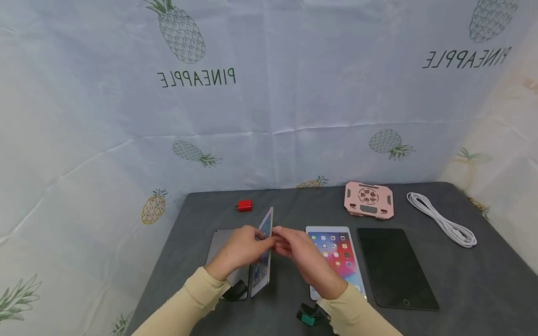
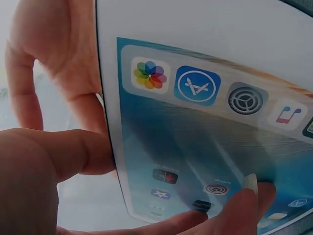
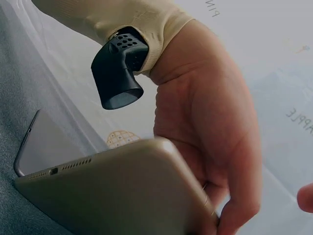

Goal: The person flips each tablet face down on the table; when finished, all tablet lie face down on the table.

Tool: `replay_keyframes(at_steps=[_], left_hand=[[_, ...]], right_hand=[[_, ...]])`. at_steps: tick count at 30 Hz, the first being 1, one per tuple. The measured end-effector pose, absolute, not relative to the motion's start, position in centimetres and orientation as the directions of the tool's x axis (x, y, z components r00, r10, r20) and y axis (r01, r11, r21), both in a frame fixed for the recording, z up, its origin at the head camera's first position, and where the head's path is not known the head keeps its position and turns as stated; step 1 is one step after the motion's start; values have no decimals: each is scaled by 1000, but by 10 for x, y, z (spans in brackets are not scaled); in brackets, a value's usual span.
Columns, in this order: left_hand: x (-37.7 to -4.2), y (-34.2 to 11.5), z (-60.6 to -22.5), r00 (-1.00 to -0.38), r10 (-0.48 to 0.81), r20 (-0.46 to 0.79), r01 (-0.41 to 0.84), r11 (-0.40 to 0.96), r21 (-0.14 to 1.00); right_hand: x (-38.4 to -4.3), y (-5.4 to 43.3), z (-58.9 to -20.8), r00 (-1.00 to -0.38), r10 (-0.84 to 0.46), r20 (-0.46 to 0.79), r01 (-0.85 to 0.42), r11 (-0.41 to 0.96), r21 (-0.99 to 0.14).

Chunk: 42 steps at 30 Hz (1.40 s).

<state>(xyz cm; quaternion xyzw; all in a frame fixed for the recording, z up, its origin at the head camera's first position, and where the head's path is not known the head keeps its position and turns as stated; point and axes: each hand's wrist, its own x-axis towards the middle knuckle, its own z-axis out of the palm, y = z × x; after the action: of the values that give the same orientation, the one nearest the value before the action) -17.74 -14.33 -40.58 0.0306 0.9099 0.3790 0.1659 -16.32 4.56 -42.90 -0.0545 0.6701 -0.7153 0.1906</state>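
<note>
A white-bezelled tablet (image 1: 262, 273) with its screen lit stands nearly upright on edge, seen narrow in the head view. My left hand (image 1: 238, 248) grips it by the side edge, with fingers across the screen in the left wrist view. Its gold back (image 3: 112, 191) faces the right wrist camera, showing a port and speaker holes along one edge. On the back side, my right hand (image 1: 308, 259) has its fingers extended, fingertips right by the tablet's edge. A grey tablet (image 1: 216, 242) lies flat beneath the left hand, partly hidden by it.
To the right lie a lit white tablet (image 1: 336, 252) and a dark-screened tablet (image 1: 395, 266). Farther back are a red charger plug (image 1: 244, 206), a pink cooling pad with a fan (image 1: 370, 200) and a coiled white cable (image 1: 441, 221). A pineapple-print cloth (image 1: 273, 102) hangs behind the grey table.
</note>
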Motion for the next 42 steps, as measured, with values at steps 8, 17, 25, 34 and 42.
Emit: replay_keyframes(at_steps=[8,17,25,34,42], left_hand=[[-179,-149,-400,-957,156,-246,-67,703,708],[-181,-153,-397,-963,152,-224,-52,709,703],[-182,-157,-398,-963,146,-226,-64,693,719],[-179,-163,-400,-956,163,-245,-115,561,820],[-180,-172,-407,-921,304,-243,-116,381,917]], right_hand=[[-170,39,-448,-886,-426,-183,220,-39,-975],[-173,20,-473,-848,-480,-225,264,-15,-964],[-172,19,-474,-845,-484,-228,251,17,-968],[-166,22,-477,-894,-407,-186,146,127,-981],[-159,45,-472,-942,-296,-159,100,205,-974]])
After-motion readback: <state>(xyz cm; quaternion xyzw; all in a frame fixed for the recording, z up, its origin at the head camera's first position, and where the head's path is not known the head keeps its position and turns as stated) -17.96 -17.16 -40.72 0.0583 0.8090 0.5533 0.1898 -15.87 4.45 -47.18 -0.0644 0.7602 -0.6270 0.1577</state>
